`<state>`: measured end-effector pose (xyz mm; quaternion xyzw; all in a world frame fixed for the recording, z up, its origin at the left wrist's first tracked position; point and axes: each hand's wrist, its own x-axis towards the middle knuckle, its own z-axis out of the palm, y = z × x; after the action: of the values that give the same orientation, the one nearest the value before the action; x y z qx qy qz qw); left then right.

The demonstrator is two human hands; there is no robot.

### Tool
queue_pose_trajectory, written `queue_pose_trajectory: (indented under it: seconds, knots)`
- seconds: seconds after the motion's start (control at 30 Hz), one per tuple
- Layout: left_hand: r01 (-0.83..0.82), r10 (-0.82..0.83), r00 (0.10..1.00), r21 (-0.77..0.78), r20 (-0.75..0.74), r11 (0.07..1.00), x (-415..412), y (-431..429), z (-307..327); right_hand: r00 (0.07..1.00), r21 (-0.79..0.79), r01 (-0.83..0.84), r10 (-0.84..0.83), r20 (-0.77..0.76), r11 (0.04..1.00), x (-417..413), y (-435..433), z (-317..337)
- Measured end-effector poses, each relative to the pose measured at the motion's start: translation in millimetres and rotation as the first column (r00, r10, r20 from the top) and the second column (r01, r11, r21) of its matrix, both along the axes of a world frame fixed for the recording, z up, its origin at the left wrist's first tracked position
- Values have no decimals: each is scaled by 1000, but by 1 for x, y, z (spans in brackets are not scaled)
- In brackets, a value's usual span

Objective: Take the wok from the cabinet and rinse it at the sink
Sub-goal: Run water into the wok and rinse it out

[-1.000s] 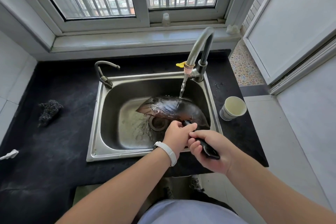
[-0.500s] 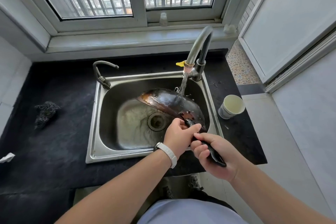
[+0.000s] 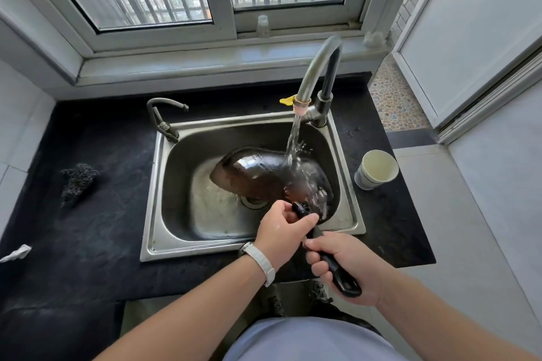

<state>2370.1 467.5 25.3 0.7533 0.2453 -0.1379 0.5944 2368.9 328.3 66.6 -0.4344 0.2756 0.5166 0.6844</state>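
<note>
- rinsing step, head view: wok (image 3: 264,173) sits tilted inside the sink (image 3: 152,214), dark rounded outer side toward the camera, partly over the drain (image 3: 252,203).
- water (image 3: 294,138) from the tall tap (image 3: 319,67) lands on the wok's right part, close to where the handle (image 3: 337,275) joins, and splashes off.
- long axis: handle runs from the bowl down-right toward the person, crossing the sink's front rim and out over the black counter (image 3: 88,243).
- left hand (image 3: 281,228), wristband (image 3: 264,261) on it, fingers curled round the handle root right at the bowl; this is the nearer hand to the wok body.
- right hand (image 3: 346,264) wraps the rear of the handle near its tip, just behind the left; both hands grip the handle, neither free.
- wok lies forward and slightly left of both hands, so turning the bowl likely means rolling the handle about that axis.
- inner side hidden, cannot tell if rinsed.
- paper cup (image 3: 378,168) on the counter right of the sink, scrubber (image 3: 77,182) well off left.
</note>
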Motion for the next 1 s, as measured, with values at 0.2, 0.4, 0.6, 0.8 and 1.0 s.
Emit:
queue_pose_trajectory:
  seconds: [0.2,0.4,0.6,0.8,1.0]
  knots:
    - [29,-32,996,-45,-79,999,-11,5,-6,953,-205,-206,244,179,957,-8,-1,-5]
    - [-7,-9,993,-131,-121,991,-13,6,-5,910,-334,-281,360,204,900,-6,4,-6]
    - [-8,-28,987,-226,-155,974,-13,11,-3,812,-512,-343,523,260,787,-4,11,-6]
    - [-18,-28,988,-288,-153,957,-12,12,-3,671,-661,-387,688,275,642,1,13,-2]
    - [-42,-1,990,-303,-139,952,-17,15,-4,639,-707,-394,728,249,588,-6,22,-2]
